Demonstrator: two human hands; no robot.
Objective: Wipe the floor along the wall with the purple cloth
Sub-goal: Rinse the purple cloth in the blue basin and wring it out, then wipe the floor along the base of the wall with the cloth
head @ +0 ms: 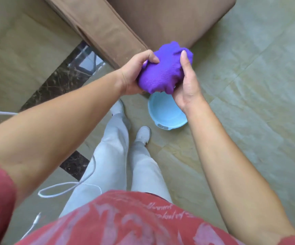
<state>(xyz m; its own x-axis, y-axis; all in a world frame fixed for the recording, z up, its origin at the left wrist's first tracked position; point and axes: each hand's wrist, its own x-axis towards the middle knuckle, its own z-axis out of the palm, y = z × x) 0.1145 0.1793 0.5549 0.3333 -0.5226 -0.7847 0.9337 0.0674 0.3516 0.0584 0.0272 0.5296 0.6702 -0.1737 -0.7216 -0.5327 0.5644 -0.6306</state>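
I stand over the floor and hold a bunched purple cloth (162, 71) in both hands at waist height. My left hand (134, 73) grips its left side with the thumb pressed into the fabric. My right hand (187, 82) wraps its right side, fingers stretched up along the cloth. Directly below the cloth a light blue basin (168, 112) rests on the beige tiled floor (249, 85). The wall (7, 55) runs along the left, with a dark marble strip (58, 82) at its foot.
A brown sofa (152, 16) fills the top of the view, its arm slanting down toward my hands. A white cable (69, 189) loops on the floor at the left beside my legs. My white shoes (143, 134) stand next to the basin.
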